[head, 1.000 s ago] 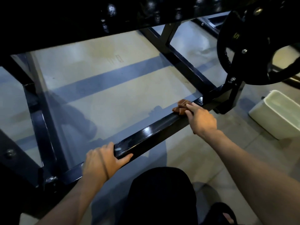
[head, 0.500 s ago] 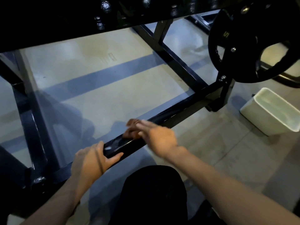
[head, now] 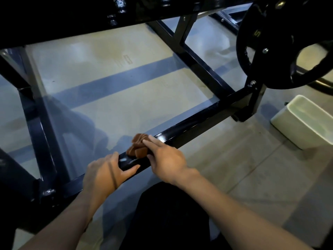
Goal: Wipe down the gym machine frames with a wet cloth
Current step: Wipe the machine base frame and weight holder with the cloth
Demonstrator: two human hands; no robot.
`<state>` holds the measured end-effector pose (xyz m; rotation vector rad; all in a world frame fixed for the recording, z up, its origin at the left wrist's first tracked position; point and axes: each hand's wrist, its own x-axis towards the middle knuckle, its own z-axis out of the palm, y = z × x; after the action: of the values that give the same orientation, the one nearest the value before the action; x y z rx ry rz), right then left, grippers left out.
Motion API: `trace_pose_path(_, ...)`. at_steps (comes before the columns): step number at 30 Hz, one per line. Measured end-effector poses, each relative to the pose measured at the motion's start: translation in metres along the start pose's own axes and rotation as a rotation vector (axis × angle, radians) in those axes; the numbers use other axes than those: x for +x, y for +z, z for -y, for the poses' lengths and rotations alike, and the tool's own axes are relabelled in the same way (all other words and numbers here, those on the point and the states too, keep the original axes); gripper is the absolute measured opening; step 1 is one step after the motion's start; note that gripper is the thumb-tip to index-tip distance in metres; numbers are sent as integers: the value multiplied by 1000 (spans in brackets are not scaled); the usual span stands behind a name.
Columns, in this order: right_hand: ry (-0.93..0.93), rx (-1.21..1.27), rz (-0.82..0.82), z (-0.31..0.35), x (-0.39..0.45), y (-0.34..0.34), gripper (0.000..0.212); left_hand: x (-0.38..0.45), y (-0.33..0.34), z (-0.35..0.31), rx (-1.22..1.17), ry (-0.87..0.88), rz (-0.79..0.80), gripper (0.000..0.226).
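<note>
- R hand presses brown cloth onto top of near black frame bar; index + middle fingers straight over the cloth, thumb hidden, so can't tell if it pinches underneath.
- L hand grips same bar just left of cloth: fingers curled over far edge, thumb along near face. Dark band across back of hand.
- Cloth sits bunched on bar top, near its left end, just beside L fingertips; not touching them as far as visible.
- Risk: cloth is wadded, so prob. only a narrow strip of bar gets wet contact; side faces likely missed unless cloth is spread or wrapped.
- Risk: flat-finger hold is weak. Cloth could slip off far edge to floor on a fast stroke.
- Risk: next stroke left would run cloth into L hand; patch under that grip stays unwiped unless hand shifts.
- Risk: weight plate hangs over far right end of bar; reaching that way w/ head low could mean a knock. Judgement only.
- White tub on floor at right, well apart from bar; contents unclear.
- Vs. 1 s ago: cloth + R hand were far along bar to the right, by the upright post; now drawn back left, close to L hand.
- Vs. 0.5 s ago: R hand was blurred mid-stroke, about same spot; now sharp.
- L hand grip unchanged across all three.
</note>
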<state>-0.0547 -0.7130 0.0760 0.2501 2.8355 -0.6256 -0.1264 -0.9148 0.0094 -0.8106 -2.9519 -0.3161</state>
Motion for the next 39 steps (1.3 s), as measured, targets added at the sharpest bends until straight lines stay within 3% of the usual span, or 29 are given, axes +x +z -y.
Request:
trace_pose_path(2, 22, 215, -25, -6, -1, -11, 40, 0, 1, 0, -5, -12, 4, 70)
trace_pose_path(5, 165, 757, -116, -37, 7, -30, 12, 0, 0, 0, 3, -18, 1, 71)
trace_pose_path(9, 410, 1186, -231, -96, 20, -76, 23, -1, -5, -3, 30, 6, -9, 68)
trace_pose_path(11, 496, 1240, -238, -123, 30, -93, 23, -1, -7, -4, 38, 22, -8, 66)
trace_pose_path(13, 548, 1020, -284, -141, 44, -92, 20, -1, -8, -3, 37, 32, -4, 67)
trace_pose_path(16, 553, 567, -376, -146, 60, -89, 35, -1, -5, -1, 40, 51, -19, 68)
trace_pose_path(19, 626, 549, -391, -140, 71, -86, 41, 0, -6, -1, 36, 71, -22, 68)
trace_pose_path(22, 667, 485, -266, -117, 77, -67, 47, 0, -7, 0, 33, 82, -26, 68)
trace_pose_path(25, 436, 417, -74, -39, 62, -44, 56, 0, -5, -1, 27, 73, -26, 69)
trace_pose_path(27, 320, 363, 35, 12, 50, -19, 46, 0, -5, 0, 19, 61, -13, 71)
trace_pose_path(30, 215, 378, 50, 47, 35, 5, 35, -1, -3, 1, -7, 49, -11, 74)
trace_pose_path(35, 216, 180, -6, -6, 40, -18, 43, 0, -2, 0, -2, 33, -21, 68)
trace_pose_path(39, 472, 62, -166, -87, 58, -69, 48, 0, -2, 0, -17, 50, -31, 67)
